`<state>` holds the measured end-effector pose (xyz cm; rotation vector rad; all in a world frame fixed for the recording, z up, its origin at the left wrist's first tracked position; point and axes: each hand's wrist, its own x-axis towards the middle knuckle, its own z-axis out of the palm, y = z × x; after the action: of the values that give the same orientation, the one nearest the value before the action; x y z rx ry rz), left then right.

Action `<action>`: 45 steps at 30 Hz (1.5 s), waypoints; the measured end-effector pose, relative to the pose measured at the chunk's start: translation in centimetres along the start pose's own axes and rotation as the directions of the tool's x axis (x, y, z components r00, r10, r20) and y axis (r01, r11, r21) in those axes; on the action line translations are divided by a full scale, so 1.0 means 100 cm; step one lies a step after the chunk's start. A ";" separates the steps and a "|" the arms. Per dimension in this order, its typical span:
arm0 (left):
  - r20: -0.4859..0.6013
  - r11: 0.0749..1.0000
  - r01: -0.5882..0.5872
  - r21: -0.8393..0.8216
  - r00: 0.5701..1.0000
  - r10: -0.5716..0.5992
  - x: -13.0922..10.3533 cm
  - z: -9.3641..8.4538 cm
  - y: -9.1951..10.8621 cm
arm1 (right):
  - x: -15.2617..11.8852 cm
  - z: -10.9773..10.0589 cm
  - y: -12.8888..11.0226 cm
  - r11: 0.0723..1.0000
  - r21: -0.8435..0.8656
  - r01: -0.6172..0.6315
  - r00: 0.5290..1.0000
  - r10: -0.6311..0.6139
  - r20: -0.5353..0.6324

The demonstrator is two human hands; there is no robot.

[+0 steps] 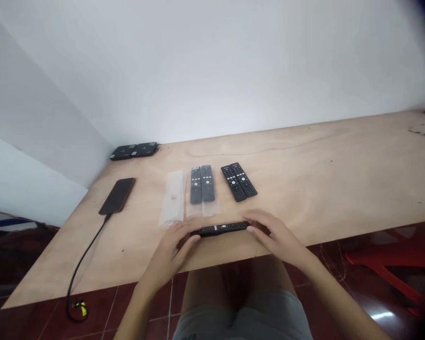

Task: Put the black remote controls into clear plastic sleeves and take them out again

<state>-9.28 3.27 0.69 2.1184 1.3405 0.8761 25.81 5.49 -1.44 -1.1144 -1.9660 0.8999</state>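
- Black remote (221,229) at near edge of table (322,170), between the two hands; long axis roughly 9 to 3 o'clock, 3 o'clock end tipped a bit farther from the body.
- Left hand (172,243) at its 9 o'clock end, right hand (278,236) at its 3 o'clock end; neither clearly nearer, one end each.
- Grip: narrow both sides, thumb on body side, fingers on far side, remote end between. Hold looks light; pressure, cannot tell. Blur hides whether it's one body or two stacked close.
- From the black remote: bare remote pair (239,182) at 1 o'clock, side by side, long axes about 11 to 5.
- Sleeved remotes (202,184) at 11 o'clock, side by side, nearly 12 to 6; look greyed under film.
- Flat clear sleeve (173,198) at 10 o'clock, left of those; no remote seen in it.
- Phone (117,196) farther out, between 9 and 10 o'clock, dark screen, brownish edge, black cable (80,264) off its near end.
- Two flat black boxes (134,150) toward 10 o'clock, by wall (233,71), rounded corners, pale labels.
- Materials: remotes matte black, likely plastic, slim bars, pale round button; sleeves thin, milky, wrinkled; table pale wood grain; wall smooth, white.
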 end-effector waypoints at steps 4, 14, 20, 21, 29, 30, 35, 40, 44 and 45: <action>-0.031 0.985 0.151 -0.079 0.988 -0.154 0.010 0.011 0.008 | 0.014 0.008 -0.006 0.999 0.010 -0.034 0.997 0.034 -0.063; -0.141 0.937 0.303 -0.173 0.934 -0.328 0.030 0.045 0.024 | 0.037 0.017 -0.010 0.992 -0.125 0.030 0.999 -0.027 0.026; -0.033 0.949 0.266 -0.172 0.961 -0.275 0.031 0.033 0.024 | 0.038 0.016 -0.003 0.978 -0.175 0.117 0.993 -0.110 0.046; -0.010 0.950 0.260 -0.175 0.964 -0.266 0.031 0.031 0.023 | 0.038 0.015 -0.003 0.975 -0.179 0.134 0.991 -0.128 0.046; -0.081 0.991 0.122 -0.052 0.989 -0.126 0.028 0.032 0.014 | 0.037 0.012 -0.001 0.970 -0.190 0.155 0.987 -0.145 0.065; -0.073 0.998 0.066 -0.009 0.995 -0.066 0.027 0.032 0.012 | 0.038 0.011 -0.001 0.970 -0.188 0.151 0.988 -0.141 0.068; 0.033 0.998 -0.044 0.054 0.999 0.042 0.023 0.026 0.007 | 0.041 0.005 -0.004 0.981 -0.145 0.127 0.990 -0.117 0.073; 0.065 0.994 -0.005 -0.105 0.998 0.012 0.019 0.012 0.007 | 0.042 0.002 -0.006 0.993 -0.068 0.094 0.994 -0.089 0.067; 0.022 0.986 0.012 -0.164 1.000 -0.008 0.011 -0.004 0.002 | 0.041 0.001 -0.007 0.993 -0.065 0.094 0.994 -0.090 0.069; 0.016 0.984 0.024 -0.175 1.000 -0.022 0.009 -0.008 0.000 | 0.040 0.001 -0.007 0.994 -0.070 0.089 0.994 -0.084 0.072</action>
<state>-9.56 4.08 1.45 1.9675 1.2312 0.9324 23.90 8.79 -0.03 -1.0425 -2.1020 0.8364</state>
